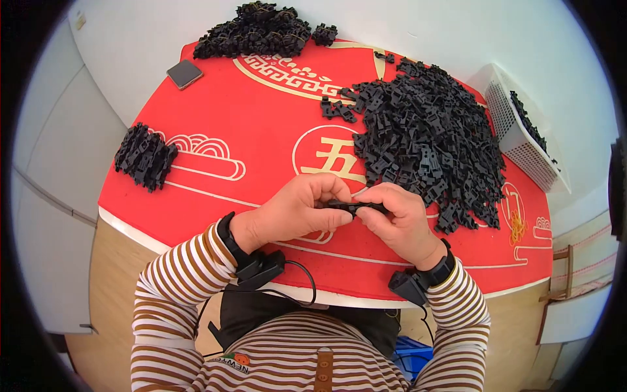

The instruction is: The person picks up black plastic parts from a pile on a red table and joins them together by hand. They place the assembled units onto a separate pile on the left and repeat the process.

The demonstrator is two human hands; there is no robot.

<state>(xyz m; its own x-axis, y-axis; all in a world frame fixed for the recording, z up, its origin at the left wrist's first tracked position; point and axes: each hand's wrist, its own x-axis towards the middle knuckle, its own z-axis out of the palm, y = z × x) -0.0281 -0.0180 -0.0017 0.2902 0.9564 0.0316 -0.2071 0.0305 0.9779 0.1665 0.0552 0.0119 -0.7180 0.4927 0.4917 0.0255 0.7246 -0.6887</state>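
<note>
Red gold-patterned tablecloth [261, 130], white wall [457, 26] behind, pale wooden floor [111, 281] below, grey cabinet [52, 163] at left.

We see matt black plastic pieces [428, 134], a smooth red cloth [255, 130], and a perhaps plastic white basket [516, 140].

Brown-and-white striped sleeves [186, 274]; black wristbands [226, 236] behind the left hand [294, 212] and right hand [400, 223], each carrying a boxy black unit [261, 269], a thin black cable [308, 277] looping from the left one. Small orange chest logo [236, 359].
</note>
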